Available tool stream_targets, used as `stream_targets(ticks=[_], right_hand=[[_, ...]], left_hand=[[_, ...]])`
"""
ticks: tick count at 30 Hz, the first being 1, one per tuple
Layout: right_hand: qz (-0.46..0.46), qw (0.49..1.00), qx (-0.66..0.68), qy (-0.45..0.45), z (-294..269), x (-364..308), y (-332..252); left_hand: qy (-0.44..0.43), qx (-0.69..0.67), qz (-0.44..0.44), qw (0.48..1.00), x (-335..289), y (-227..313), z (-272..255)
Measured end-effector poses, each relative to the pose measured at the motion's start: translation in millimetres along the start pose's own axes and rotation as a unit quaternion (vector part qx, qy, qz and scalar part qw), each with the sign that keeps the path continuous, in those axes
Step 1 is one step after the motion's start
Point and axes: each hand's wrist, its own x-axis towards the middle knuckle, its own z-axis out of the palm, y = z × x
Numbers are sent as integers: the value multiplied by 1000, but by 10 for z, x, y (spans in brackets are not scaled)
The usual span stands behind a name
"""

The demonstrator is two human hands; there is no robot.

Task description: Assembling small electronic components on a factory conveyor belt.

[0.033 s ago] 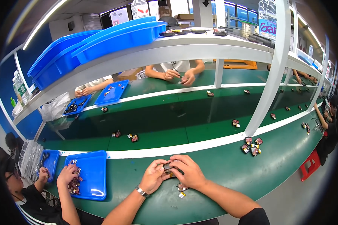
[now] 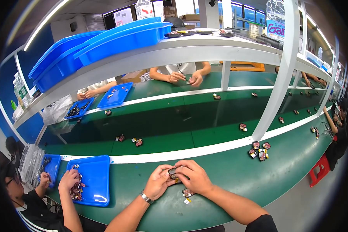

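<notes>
Left hand (image 2: 157,182) and right hand (image 2: 195,177) pinch one small dark part (image 2: 173,171) (long axis unclear); two loose parts (image 2: 188,195) lie beside them.

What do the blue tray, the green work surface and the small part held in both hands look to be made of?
Blue tray: likely moulded plastic, one even colour, glossy highlight on its floor, rounded rim.
Green work surface: probably rubbery or vinyl belting, smooth with a soft sheen.
Small part, held between the left hand and right hand: dark, too small to tell.

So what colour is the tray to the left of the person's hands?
Bright blue; the tray shows clearly in the head view.
</notes>
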Motion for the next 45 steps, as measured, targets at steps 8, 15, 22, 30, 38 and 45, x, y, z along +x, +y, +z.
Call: stream_targets(ticks=[8, 15, 22, 30, 38, 45], right_hand=[[-51, 998, -25, 10, -22, 32, 39], [-48, 998, -39, 4, -38, 34, 44], [-13, 999, -29, 22, 30, -9, 20], [124, 983, 127, 41, 126, -29, -55], [168, 974, 147, 45, 138, -20, -92], [147, 982, 110, 40, 133, -29, -120]], left_hand=[[14, -3, -13, 1000, 5, 46, 75], [24, 40, -15, 999, 13, 45, 133], [66, 90, 0, 994, 4, 13, 160], [108, 210, 28, 971, -1, -54, 203], [80, 219, 75, 970, 7, -71, 228], [88, 223, 55, 969, -1, -48, 227]])
